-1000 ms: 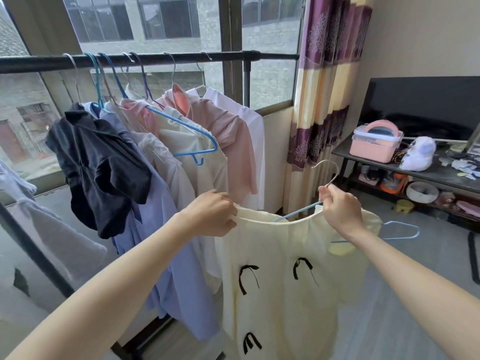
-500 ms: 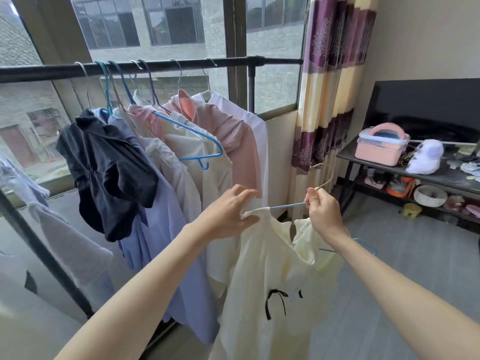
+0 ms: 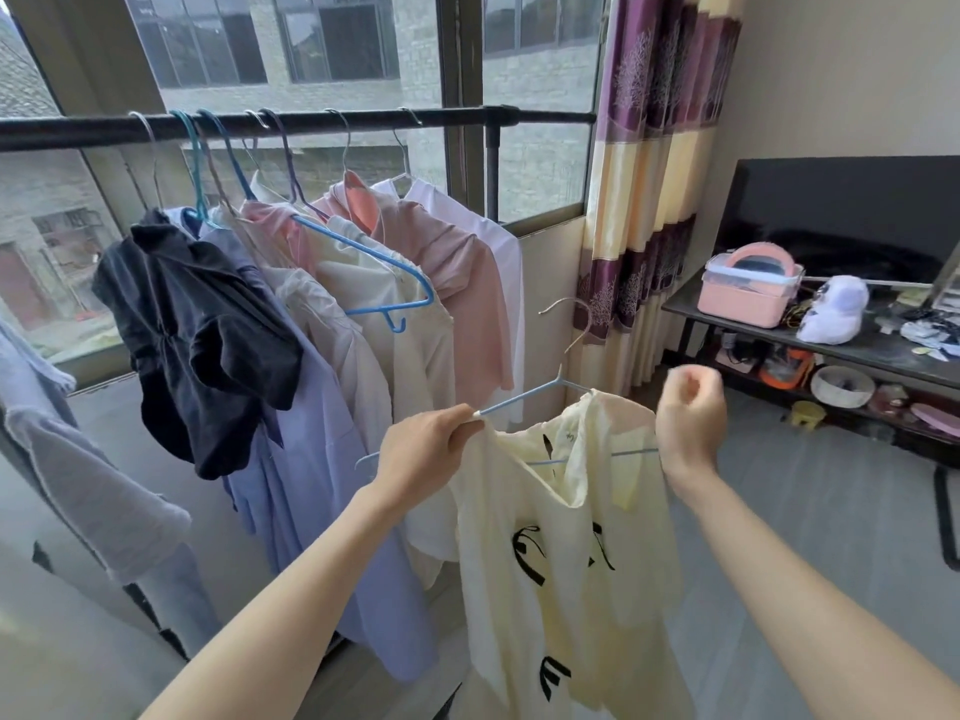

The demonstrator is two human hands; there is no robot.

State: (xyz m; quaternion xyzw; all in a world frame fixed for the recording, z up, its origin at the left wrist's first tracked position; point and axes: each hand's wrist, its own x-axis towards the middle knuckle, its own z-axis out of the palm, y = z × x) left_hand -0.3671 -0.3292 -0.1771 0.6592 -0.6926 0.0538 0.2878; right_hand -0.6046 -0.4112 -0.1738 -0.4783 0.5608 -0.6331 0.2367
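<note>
1. Window wall behind, fronted by a black rail (image 3: 311,124) packed with hung shirts almost to its right post; bare rail only at that right end.
2. Open grey floor (image 3: 805,511) to the right, hemmed by a striped curtain (image 3: 649,200) and the front edge of a low black shelf (image 3: 878,350).
3. Low in front, below the rail and near the white shirt (image 3: 498,283): cream dress (image 3: 561,589) on a blue hanger (image 3: 519,397), hook upright and free.
4. Left hand (image 3: 423,449): pinching the neckline and the hanger's left arm together.
5. Right hand (image 3: 688,423): curled and blurred by the dress's right shoulder; cannot tell whether gripping anything.
6. Against half a second ago: right hand off the hanger's neck and further right; neckline drawn wider over the hanger; more black bows showing.
</note>
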